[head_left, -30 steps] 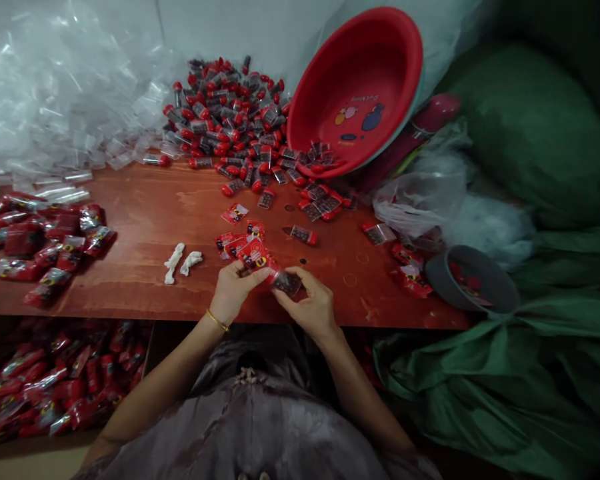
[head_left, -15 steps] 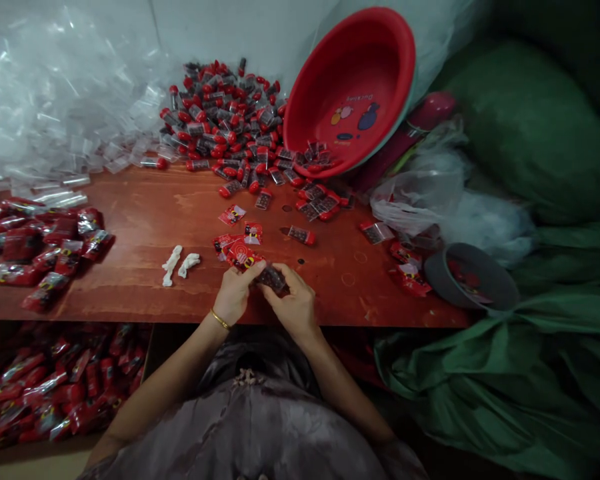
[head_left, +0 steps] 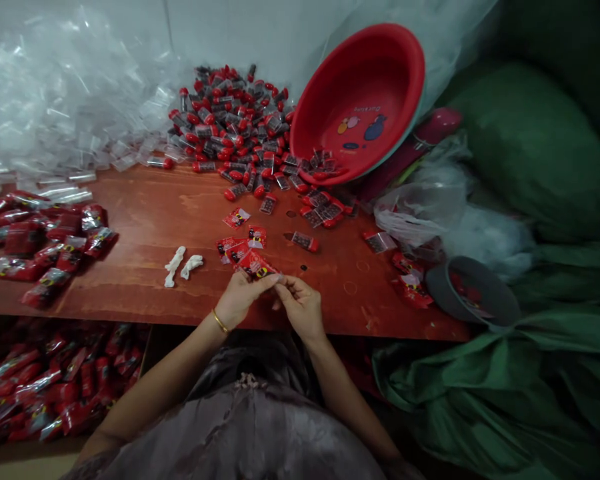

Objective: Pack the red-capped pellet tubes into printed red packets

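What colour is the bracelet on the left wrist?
The bracelet is gold-coloured; it shows best in the head view.

Head-worn view, forward and steeply down.

The tabletop (head_left: 145, 220) presents reddish-brown wood with visible grain and a low sheen; the tilted basin (head_left: 325, 100) is smooth red plastic, and the round bowl (head_left: 443, 287) near the right edge is matt grey. The tube-shaped containers (head_left: 235, 133) have clear, glossy walls and shiny red ends, while the heaped clear sleeves (head_left: 80, 100) and the filled red packets (head_left: 70, 253) show bright highlights on plastic film. The bangle (head_left: 221, 322) has a polished, gold-coloured metallic finish; the green sheeting (head_left: 460, 380) is creased with a dull sheen, and the twisted white strips (head_left: 174, 267) appear matt.
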A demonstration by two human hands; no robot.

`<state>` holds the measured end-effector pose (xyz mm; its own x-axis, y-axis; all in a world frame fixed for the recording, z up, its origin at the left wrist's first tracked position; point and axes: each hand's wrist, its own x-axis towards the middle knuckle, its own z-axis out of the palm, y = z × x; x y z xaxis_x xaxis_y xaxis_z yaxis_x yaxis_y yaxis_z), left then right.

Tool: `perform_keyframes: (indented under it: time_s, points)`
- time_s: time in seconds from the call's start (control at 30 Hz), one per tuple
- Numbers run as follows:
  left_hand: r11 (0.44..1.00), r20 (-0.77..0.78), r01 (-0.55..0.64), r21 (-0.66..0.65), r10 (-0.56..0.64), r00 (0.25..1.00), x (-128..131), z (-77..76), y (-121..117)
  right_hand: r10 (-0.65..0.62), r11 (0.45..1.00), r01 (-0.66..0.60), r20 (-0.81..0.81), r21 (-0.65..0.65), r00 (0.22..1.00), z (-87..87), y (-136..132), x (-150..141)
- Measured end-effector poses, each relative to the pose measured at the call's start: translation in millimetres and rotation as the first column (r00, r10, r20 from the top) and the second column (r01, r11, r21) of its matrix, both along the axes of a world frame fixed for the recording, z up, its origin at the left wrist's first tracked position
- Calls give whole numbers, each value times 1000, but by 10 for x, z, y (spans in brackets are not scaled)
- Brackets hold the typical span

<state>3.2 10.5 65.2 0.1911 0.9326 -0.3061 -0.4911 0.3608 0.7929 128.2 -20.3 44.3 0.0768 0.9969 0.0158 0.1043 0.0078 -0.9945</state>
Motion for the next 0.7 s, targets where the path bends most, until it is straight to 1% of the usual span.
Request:
perform_keyframes:
  time_s: [0.07, 0.1, 0.13, 0.17, 0.2, 0.23, 0.27, 0.3, 0.33, 0.37, 0.4, 0.43, 0.47, 0.5, 0.53, 0.57, 0.6, 0.67, 0.7]
  points:
    - [1000, 3, 6, -13, -6, 1000, -1, -9, -33, 23, 1000, -23, -13, 8, 1000, -14, 37, -68]
    - [999, -1, 2, -36, -2, 1000, -25, -6, -32, 37, 999, -37, 13, 17, 999, -23, 73, -94]
    - [998, -7, 3, -65, -4, 1000, -76, 4, -15, 42, 999, -44, 71, 32, 997, -33, 124, -103]
    - [996, -13, -3, -92, 2, 1000, -160, 24, 20, 28, 998, -38, 166, 58, 986, -41, 195, -89]
    - [993, -17, -19, -118, 17, 1000, -281, 55, 72, -10, 995, -19, 293, 98, 956, -48, 286, -48]
    - [989, -17, -56, -138, 54, 998, -440, 96, 139, -71, 989, 7, 432, 146, 899, -56, 394, 19]
    - [981, -25, -129, -143, 126, 992, -637, 145, 215, -142, 979, 31, 575, 200, 806, -67, 516, 107]
    - [964, -53, -216, -153, 211, 976, -866, 198, 294, -205, 969, 46, 691, 242, 693, -85, 642, 208]
    - [940, -81, -302, -161, 292, 953, -1117, 252, 369, -230, 968, 57, 774, 245, 590, -112, 762, 311]
    - [903, -91, -412, -122, 403, 911, -1377, 303, 432, -226, 973, 77, 834, 217, 504, -149, 863, 405]
    - [859, -100, -504, -88, 496, 863, -1631, 345, 477, -183, 983, 81, 876, 164, 446, -194, 936, 482]
    - [802, -109, -596, -49, 588, 801, -1862, 375, 501, -134, 991, 72, 903, 115, 408, -243, 972, 537]
    - [756, -131, -654, -27, 646, 752, -2053, 391, 505, -95, 995, 60, 918, 78, 386, -291, 968, 566]
    - [759, -135, -651, 2, 646, 752, -2192, 391, 493, -67, 998, 42, 924, 55, 376, -334, 927, 572]
    - [761, -139, -649, 19, 645, 752, -2268, 376, 469, -57, 998, 24, 927, 52, 372, -366, 855, 558]
    - [764, -148, -644, 32, 641, 753, -2279, 347, 439, -63, 998, 9, 927, 64, 370, -384, 767, 529]
    - [766, -161, -641, 48, 639, 752, -2224, 307, 410, -80, 996, -2, 926, 87, 368, -387, 675, 489]
    - [748, -233, -653, 114, 659, 715, -1949, 205, 360, -127, 989, -27, 922, 147, 367, -348, 545, 389]
    - [752, -286, -633, 184, 657, 698, -1753, 149, 339, -146, 984, -44, 918, 174, 368, -313, 527, 332]
